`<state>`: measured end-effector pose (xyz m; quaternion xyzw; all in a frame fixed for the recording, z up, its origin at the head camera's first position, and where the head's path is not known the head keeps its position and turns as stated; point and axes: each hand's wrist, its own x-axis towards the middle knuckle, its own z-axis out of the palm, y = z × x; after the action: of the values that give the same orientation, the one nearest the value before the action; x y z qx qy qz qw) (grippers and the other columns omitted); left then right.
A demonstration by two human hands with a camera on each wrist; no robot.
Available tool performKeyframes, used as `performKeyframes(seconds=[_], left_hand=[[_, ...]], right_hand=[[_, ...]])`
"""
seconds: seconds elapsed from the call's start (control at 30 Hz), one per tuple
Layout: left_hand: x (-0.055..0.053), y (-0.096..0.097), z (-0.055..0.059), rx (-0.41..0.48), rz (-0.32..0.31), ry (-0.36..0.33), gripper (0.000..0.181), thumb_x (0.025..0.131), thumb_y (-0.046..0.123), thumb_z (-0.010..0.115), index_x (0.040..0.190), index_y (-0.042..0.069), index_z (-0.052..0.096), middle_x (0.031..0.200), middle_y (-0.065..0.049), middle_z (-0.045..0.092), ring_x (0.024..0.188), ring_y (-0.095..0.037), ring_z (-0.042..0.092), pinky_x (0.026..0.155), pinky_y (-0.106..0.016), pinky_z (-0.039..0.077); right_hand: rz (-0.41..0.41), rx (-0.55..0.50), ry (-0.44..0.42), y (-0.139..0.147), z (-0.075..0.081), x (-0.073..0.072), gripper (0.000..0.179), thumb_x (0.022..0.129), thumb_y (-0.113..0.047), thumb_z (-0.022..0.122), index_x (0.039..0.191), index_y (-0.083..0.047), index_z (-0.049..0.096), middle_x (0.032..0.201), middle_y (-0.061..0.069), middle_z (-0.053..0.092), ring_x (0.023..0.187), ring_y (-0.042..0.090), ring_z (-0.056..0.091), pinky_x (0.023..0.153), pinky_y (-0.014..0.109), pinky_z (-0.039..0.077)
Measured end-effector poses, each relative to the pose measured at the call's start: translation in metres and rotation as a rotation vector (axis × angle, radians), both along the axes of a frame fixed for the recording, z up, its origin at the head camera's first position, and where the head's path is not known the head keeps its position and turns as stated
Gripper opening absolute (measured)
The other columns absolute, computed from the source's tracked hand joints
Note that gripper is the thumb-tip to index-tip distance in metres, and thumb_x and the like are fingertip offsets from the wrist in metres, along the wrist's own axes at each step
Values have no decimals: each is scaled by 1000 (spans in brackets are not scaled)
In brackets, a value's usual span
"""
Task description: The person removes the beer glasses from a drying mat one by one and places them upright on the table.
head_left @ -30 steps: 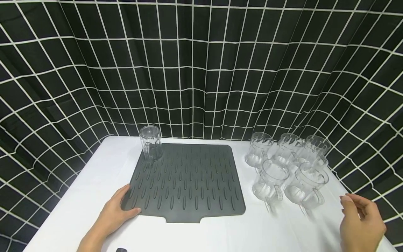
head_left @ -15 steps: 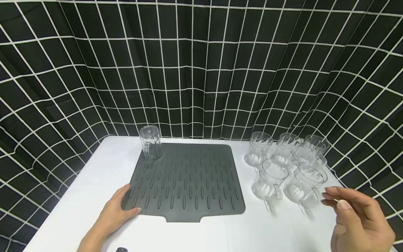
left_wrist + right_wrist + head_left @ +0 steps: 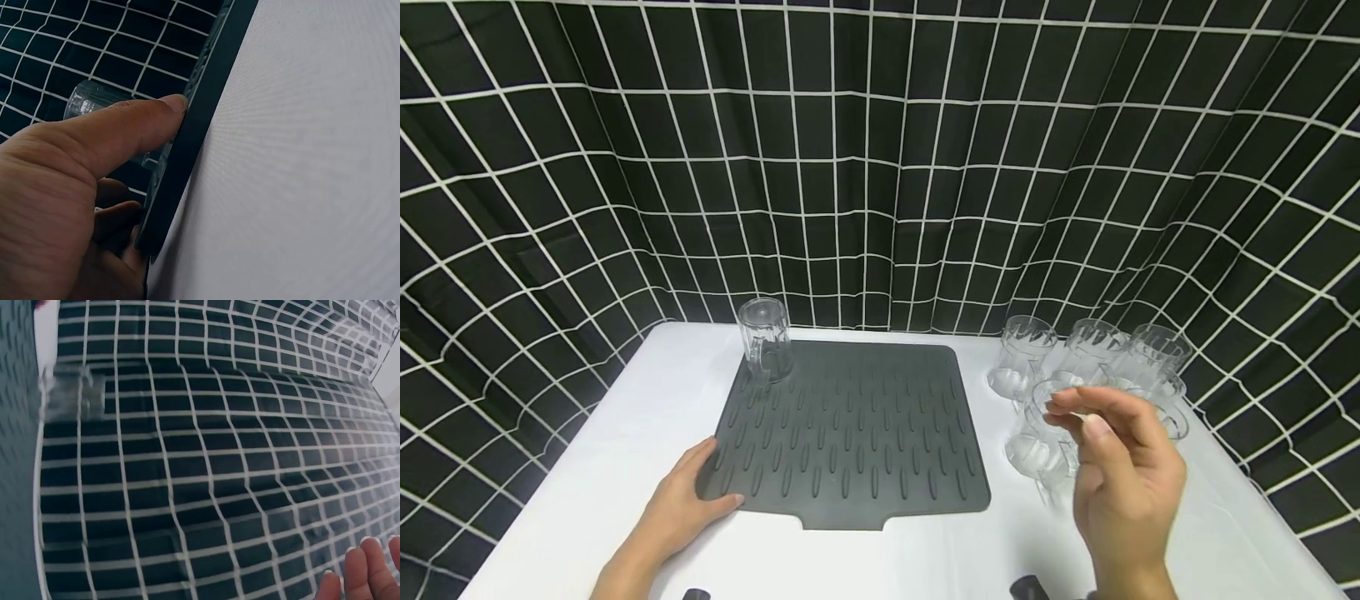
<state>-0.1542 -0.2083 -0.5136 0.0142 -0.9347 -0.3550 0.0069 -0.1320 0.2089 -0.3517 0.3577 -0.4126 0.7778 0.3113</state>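
A dark grey drying mat (image 3: pixel 850 433) with raised ridges lies on the white table. My left hand (image 3: pixel 673 504) rests at its near left corner, thumb (image 3: pixel 144 125) pressing the near edge and the other fingers along the left edge. One clear mug (image 3: pixel 765 337) stands on the mat's far left corner. To the right of the mat several clear mugs stand in two rows; the front left mug (image 3: pixel 1030 450) is partly covered by my right hand (image 3: pixel 1127 483). That hand hovers before them with loosely bent fingers and holds nothing. It hides most of the front right mug.
A black curtain (image 3: pixel 880 183) with a white grid hangs behind and on both sides of the white table (image 3: pixel 820 567). Back-row mugs (image 3: pixel 1026 350) stand close together near the table's far right. Small dark objects (image 3: pixel 1028 587) show at the bottom edge.
My right hand has moved left from the table's right side and now overlaps the front mugs in view. My left hand stays on the mat's corner. The view has shifted slightly.
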Motion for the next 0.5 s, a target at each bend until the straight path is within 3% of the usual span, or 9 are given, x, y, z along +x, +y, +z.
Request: performKeyframes(seconds=[0.37,0.5], left_hand=[[-1,0,0,3,7,17,100,73,38,82,148,-3,30,153,-22,26,136,-45,25,109,-62,21],[0,0,1,2,13,4,100,73,37,82,148,-3,30,153,-21,26,137,-45,24,110,-61,21]], right_hand=[[-66,230,-193,-53,-8,-42,24,93,10,42,113,15,54,99,20,62,93,30,61,79,35,55],[-70,288,-249,-67,-16,-53,25,95,5,45,116,18,49,102,20,61,96,30,61,81,35,55]])
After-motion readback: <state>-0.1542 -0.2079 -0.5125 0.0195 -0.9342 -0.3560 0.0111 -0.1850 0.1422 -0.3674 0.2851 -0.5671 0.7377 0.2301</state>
